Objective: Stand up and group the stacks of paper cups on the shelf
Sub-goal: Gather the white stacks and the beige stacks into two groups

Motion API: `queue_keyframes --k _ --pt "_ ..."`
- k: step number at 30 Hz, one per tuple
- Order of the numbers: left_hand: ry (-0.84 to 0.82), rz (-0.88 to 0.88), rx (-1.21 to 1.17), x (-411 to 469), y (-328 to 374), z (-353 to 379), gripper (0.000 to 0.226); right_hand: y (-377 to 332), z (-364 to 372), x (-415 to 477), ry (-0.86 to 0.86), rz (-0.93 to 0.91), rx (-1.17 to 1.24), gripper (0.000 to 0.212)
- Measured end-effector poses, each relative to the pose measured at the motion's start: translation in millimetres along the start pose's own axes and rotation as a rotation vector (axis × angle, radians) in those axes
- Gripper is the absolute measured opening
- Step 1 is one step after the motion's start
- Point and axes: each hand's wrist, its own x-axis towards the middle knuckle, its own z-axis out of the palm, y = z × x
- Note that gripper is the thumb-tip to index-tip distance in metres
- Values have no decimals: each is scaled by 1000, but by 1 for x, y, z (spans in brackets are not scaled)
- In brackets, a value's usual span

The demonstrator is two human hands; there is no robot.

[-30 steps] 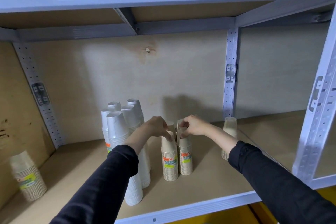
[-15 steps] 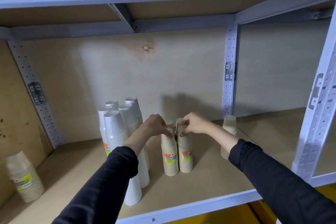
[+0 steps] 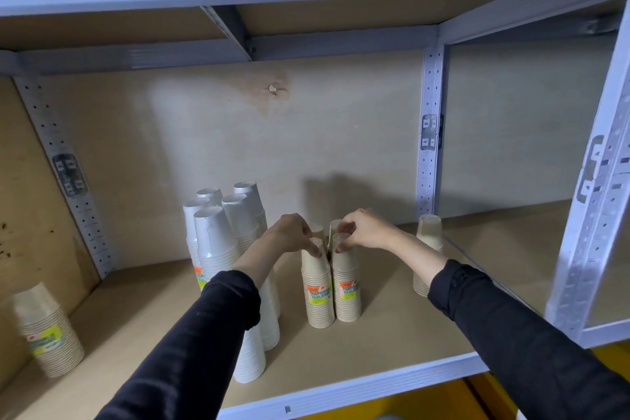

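Head view shows you both hands at the middle of the shelf [image 3: 392, 344]; your left hand [image 3: 295, 232] pinches the top of one brown stack [image 3: 317, 286], and your right hand [image 3: 363, 228] is closed on the top of the brown stack [image 3: 346, 283] just beside it; the two stand upright and touch along their sides, with two more brown tops showing right behind them, so it reads as a tight cluster; how firmly the far pair is held I cannot tell, since your fingers [image 3: 344, 238] cover their tops.

To the left of the cluster stand the white stacks [image 3: 218, 242], upright and bunched together, your left forearm crossing in front of them; one brown stack [image 3: 428, 249] stands alone behind your right forearm, and another [image 3: 47, 331] leans at the far left end, well apart from everything.

The risks, as I judge them: you grip only at the tops, so a sideways push could bend a stack or tip it; the stacks stand so close that one falling would likely take its neighbours; your left sleeve lies near the white stacks, and drawing that arm back carelessly could knock them over; the lone stack sits by your right sleeve and runs the same danger; the leaning stack at the left is not yet grouped.
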Motion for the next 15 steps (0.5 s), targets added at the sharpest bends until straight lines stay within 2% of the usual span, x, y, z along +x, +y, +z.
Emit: queue_keyframes --k 4,7,15 --pt "18 5 -9 -1 0 1 50 2 -1 -1 20 -4 32 42" --pt "68 20 -40 -1 2 2 45 8 -5 -3 63 22 104 47" --pt "202 45 -106 -12 6 4 35 33 -29 -22 236 123 66 36"
